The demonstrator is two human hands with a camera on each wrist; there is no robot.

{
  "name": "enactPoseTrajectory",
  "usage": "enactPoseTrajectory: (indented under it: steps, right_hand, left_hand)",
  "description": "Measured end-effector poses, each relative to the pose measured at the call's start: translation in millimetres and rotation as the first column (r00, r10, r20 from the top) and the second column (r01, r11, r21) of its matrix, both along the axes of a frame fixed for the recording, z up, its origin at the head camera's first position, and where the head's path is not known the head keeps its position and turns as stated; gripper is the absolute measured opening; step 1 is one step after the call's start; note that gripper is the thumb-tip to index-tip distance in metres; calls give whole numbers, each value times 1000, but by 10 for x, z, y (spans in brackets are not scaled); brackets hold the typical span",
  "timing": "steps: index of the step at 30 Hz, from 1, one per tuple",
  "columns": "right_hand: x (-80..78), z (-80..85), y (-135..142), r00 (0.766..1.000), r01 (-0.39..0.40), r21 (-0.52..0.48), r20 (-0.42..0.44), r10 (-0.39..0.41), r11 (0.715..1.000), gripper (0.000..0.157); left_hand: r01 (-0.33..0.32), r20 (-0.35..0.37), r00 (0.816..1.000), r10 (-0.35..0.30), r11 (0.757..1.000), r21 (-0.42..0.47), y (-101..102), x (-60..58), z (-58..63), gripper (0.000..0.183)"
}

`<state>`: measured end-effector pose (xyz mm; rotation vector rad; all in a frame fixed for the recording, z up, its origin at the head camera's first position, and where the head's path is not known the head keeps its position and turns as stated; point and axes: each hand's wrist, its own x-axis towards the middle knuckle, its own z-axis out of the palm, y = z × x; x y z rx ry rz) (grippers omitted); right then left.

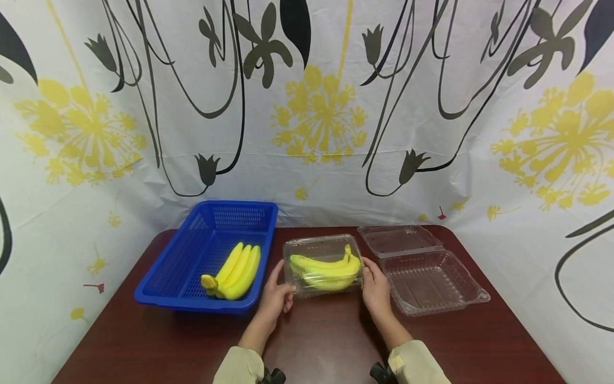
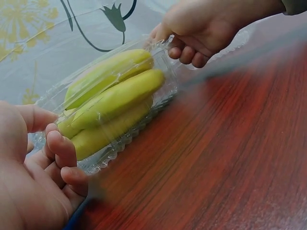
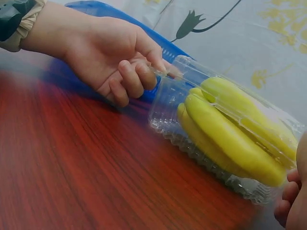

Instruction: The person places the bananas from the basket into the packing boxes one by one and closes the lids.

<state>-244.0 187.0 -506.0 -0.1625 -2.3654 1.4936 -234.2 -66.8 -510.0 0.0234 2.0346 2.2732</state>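
A closed clear plastic clamshell container (image 1: 320, 243) is in the middle of the head view, with a bunch of yellow-green bananas (image 1: 331, 276) inside it. My left hand (image 1: 275, 300) pinches its left end between thumb and index finger, the other fingers loosely curled below. At the opposite end my right hand (image 1: 376, 288) grips the corner; in the left wrist view that hand (image 2: 206, 36) has its thumb and forefinger at the lid's edge. Through the clear wall the bananas (image 3: 230, 134) show lying lengthwise in the right wrist view.
To the left, a blue plastic basket (image 1: 165, 282) holds another banana bunch (image 1: 235, 272). A second clear clamshell (image 1: 436, 282) lies open on the right, its lid (image 1: 400, 240) folded back. The dark red table (image 1: 316, 341) meets a patterned white cloth (image 1: 316, 208) behind.
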Motion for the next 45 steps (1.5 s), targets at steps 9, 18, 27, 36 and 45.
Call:
enactPoseTrajectory:
  steps: [9,18,27,36,45]
  right_hand:
    - [-34,34,-5,1000,9,-30,22,-9,1000,34]
    - [-29,25,-28,998,49,-213,58,-38,976,32]
    - [-43,66,-39,984,-46,-499,128,126,865,36]
    - [-84,67,-101,987,-9,-442,139,79,897,36]
    - [-90,42,-132,991,-14,-508,106,79,861,33]
  left_hand:
    - [8,0,1000,-8,1000,4,3,-6,1,79]
    - [-32,-2,999,32,998,-49,45,-8,46,78]
    - [-207,-61,978,201,970,-125,78,-26,50,61]
    - [-272,-40,962,269,956,-108,88,-45,35,53]
    - [-315,-16,949,315,942,-114,99,-11,62,47]
